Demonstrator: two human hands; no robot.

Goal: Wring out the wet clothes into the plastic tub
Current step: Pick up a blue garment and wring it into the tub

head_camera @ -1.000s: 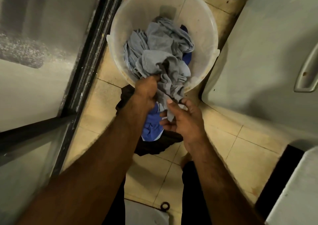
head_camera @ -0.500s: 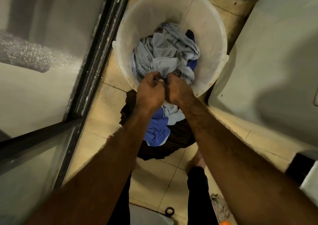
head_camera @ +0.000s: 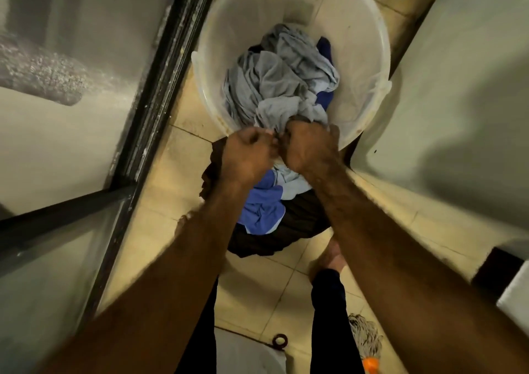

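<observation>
While wringing over the plastic tub (head_camera: 369, 67), set on the tiled floor (head_camera: 171, 230) beside a glass door (head_camera: 71, 144), keep the twisted stretch above the near rim to send the runoff inside rather than onto the tiles. Heaped in the tub: grey cloth (head_camera: 274, 87), mostly bunched, one tail reaching the near rim. On the floor just below that rim: a dark pile (head_camera: 300, 224) with a blue garment (head_camera: 263, 204) on top, probably waiting its turn. Clenched fist to fist at the rim: left hand (head_camera: 247, 156) and right hand (head_camera: 310, 147), both gripping the grey tail. Best turned in opposite directions, then moved along the cloth. Hidden behind the fists: the gripped stretch itself. No telling whether any water is dripping; fingers blurred.
</observation>
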